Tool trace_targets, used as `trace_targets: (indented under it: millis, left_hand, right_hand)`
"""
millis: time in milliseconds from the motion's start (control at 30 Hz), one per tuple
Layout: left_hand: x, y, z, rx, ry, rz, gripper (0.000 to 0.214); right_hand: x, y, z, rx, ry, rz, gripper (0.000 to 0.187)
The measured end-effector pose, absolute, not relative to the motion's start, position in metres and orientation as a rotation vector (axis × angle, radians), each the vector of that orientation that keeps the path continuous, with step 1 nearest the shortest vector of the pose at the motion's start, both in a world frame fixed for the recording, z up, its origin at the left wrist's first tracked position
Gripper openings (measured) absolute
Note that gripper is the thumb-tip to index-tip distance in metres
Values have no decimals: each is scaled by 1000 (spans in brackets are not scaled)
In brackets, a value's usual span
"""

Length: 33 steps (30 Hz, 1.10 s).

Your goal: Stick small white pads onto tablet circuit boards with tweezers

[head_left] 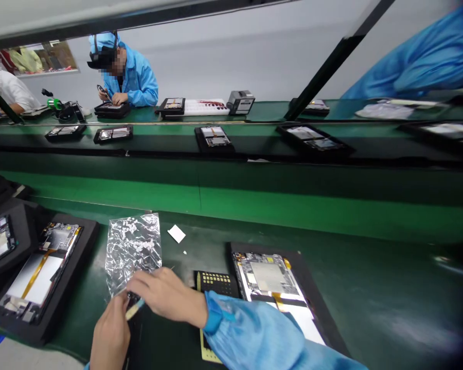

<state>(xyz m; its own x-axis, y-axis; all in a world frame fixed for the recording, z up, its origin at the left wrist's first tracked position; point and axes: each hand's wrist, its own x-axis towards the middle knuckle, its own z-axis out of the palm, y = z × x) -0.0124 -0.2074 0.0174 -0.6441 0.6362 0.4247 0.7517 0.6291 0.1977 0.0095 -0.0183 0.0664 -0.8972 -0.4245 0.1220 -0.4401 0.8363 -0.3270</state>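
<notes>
My left hand and my right hand meet at the lower end of a clear plastic bag with small white pieces on or in it. The fingers of both hands are closed together, and what they pinch is hidden. A pale narrow piece with a bluish part sticks out under my right fingers; I cannot tell if it is held or worn on a finger. Right of my wrist lies an opened tablet in a black foam tray, circuit board showing. A black sheet with yellow pads lies partly under my right sleeve.
More opened tablets in black trays stand at the left. A white square lies beyond my hands. Across the back runs a raised green ledge with several trays on the belt above. A co-worker in blue works opposite.
</notes>
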Motion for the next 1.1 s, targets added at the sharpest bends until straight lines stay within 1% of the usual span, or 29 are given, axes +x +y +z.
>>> trace_targets:
  millis: [67, 133, 233, 333, 433, 500, 600, 700, 800, 933, 1033, 1100]
  left_hand:
    - [-15, -209, 17, -1124, -2605, -528, 32]
    - [-21, -211, 17, -1131, -2688, -531, 36]
    - [-32, -211, 20, -1138, -2812, -530, 37]
    - [-42, -208, 23, -1148, -2914, -505, 39]
    - [-49, -205, 25, -1108, -2979, -444, 45]
    - [-50, -202, 26, -1060, -2994, -380, 44]
    - [-48, -196, 29, -1037, -2973, -254, 35]
    - [-44, -189, 31, -1039, -2910, -132, 32]
    - [-41, -186, 32, -1117, -2810, -93, 32]
    - [-49, -189, 33, -1248, -2699, -157, 24]
    - [-60, -193, 33, -1323, -2682, -249, 14]
    - [-67, -196, 32, -1370, -2684, -315, 12]
  right_hand:
    - [13, -23, 65, 795, -2914, 401, 16]
    - [15, -28, 63, 800, -2850, 325, 17]
    - [15, -35, 59, 866, -2760, 286, 20]
    - [13, -39, 55, 835, -2855, 226, 16]
    - [13, -38, 53, 777, -2983, 189, 12]
    - [14, -34, 53, 760, -3044, 222, 9]
    - [16, -27, 54, 670, -3120, 286, 7]
    - [15, -24, 55, 556, -3153, 289, 14]
    - [11, -23, 57, 500, -3154, 309, 22]
    - [4, -21, 58, 470, -3155, 372, 42]
    - [-3, -16, 56, 458, -3169, 448, 49]
    - [-7, -11, 54, 461, -3180, 510, 54]
